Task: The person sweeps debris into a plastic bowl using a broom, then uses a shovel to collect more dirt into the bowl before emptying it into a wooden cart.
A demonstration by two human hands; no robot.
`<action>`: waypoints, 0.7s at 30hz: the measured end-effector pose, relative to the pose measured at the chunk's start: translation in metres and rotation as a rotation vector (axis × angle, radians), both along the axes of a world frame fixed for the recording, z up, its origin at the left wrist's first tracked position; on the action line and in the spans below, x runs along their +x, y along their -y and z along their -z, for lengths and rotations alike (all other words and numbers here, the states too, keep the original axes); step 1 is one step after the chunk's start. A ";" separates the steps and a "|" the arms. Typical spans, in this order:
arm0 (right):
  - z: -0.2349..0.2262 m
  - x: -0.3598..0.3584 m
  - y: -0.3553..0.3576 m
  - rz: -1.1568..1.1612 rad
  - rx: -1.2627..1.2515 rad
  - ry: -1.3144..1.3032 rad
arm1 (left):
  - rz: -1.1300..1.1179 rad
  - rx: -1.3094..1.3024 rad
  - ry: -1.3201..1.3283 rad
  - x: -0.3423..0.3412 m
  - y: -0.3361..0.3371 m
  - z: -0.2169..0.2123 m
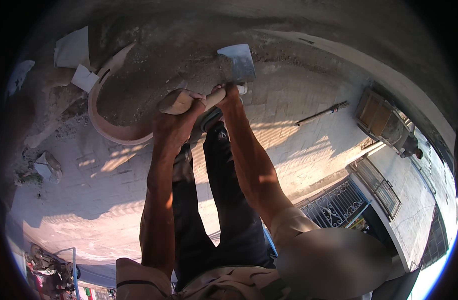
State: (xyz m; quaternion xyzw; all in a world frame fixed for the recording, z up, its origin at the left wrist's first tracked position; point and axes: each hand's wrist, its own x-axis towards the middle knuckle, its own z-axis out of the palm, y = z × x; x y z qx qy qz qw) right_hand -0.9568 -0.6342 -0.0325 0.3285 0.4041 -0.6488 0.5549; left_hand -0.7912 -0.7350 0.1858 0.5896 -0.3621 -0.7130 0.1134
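Note:
Both my hands are wrapped round the thick wooden handle (pixel 215 98) of what looks like a hoe. My left hand (pixel 181 117) grips it nearer its blunt rounded end. Farther along to the right, my right hand (pixel 230 93) is closed on the same handle. Just beyond that hand is a flat grey metal blade (pixel 241 61); its join to the handle is hidden. Left of the blade, loose grey-brown sandy material (pixel 134 95) lies inside a curved reddish rim (pixel 94 107). My feet are partly hidden behind my hands and the handle.
Pale slabs (pixel 73 49) and a broken block (pixel 48 167) lie to the left. A stick broom (pixel 321 114) rests on the paving at right. Farther right are a wooden cart (pixel 373 114), another person (pixel 411 146) and a metal gate (pixel 334 204). A motorcycle (pixel 49 267) stands at lower left.

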 end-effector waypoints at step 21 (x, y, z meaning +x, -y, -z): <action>-0.065 -0.053 -0.058 0.049 -0.008 0.246 | 0.499 0.290 -0.150 0.156 -0.069 -0.052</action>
